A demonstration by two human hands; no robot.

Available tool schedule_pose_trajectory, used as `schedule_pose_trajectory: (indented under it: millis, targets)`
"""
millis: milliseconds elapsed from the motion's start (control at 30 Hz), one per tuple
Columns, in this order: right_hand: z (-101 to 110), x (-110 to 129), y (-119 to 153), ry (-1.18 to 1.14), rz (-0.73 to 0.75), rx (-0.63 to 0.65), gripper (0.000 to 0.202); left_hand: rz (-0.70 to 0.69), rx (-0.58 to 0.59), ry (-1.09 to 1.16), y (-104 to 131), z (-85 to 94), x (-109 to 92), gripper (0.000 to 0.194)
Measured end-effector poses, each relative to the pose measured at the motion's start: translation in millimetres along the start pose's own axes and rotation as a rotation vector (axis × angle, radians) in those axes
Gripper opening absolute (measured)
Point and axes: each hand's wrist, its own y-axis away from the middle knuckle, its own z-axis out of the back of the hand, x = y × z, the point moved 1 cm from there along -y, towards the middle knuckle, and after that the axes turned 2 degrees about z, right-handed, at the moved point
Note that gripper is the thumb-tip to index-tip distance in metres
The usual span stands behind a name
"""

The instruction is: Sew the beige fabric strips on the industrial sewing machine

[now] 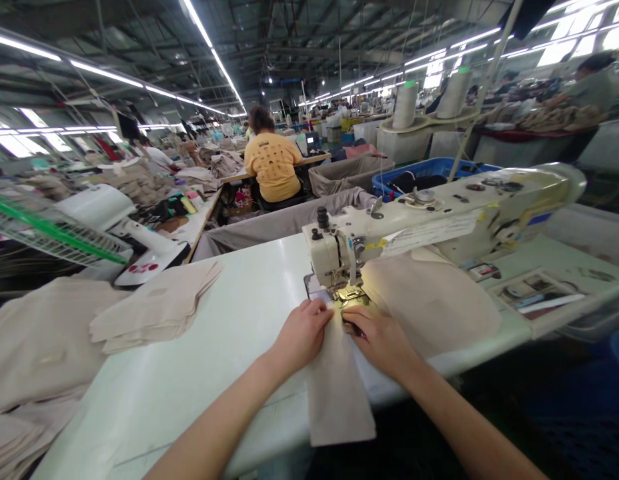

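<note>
My left hand (pixel 303 335) pinches the edge of a beige fabric strip (pixel 341 403) just in front of the presser foot (pixel 350 295) of a sewing machine (pixel 419 217). The strip runs toward me and hangs over the table's front edge. Close by on the right, my right hand (pixel 384 339) has its fingers curled at the needle plate, over a small dark metallic thing that is mostly hidden. A wide beige fabric piece (pixel 434 307) lies under the machine arm, right of the needle. The machine's lamp lights the spot between both hands.
Stacked beige fabric pieces (pixel 154 303) lie left on the pale table (pixel 239 333), beside a larger pile (pixel 44 340). A white fan (pixel 104 213) stands behind them. A tray (pixel 539 293) with small tools sits right. A person in a yellow shirt (pixel 272 163) sits ahead, past a cloth-lined bin (pixel 269 220).
</note>
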Motion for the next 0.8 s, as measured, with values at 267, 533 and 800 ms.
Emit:
schedule_pose_trajectory:
  millis: [267, 533, 800]
  targets:
    - [0.0, 5.4, 7.9, 0.068, -0.004, 0.043, 0.024, -0.047, -0.022, -0.003, 0.6, -8.5, -8.4, 0.038]
    - [-0.9, 8.4, 3.9, 0.115, -0.033, 0.074, 0.027, -0.062, -0.028, -0.001, -2.4, -6.3, 1.1, 0.039]
    - [-2.3, 9.8, 3.8, 0.159, -0.032, 0.105, 0.030, -0.079, -0.026, -0.004, -3.5, -5.6, 3.8, 0.039]
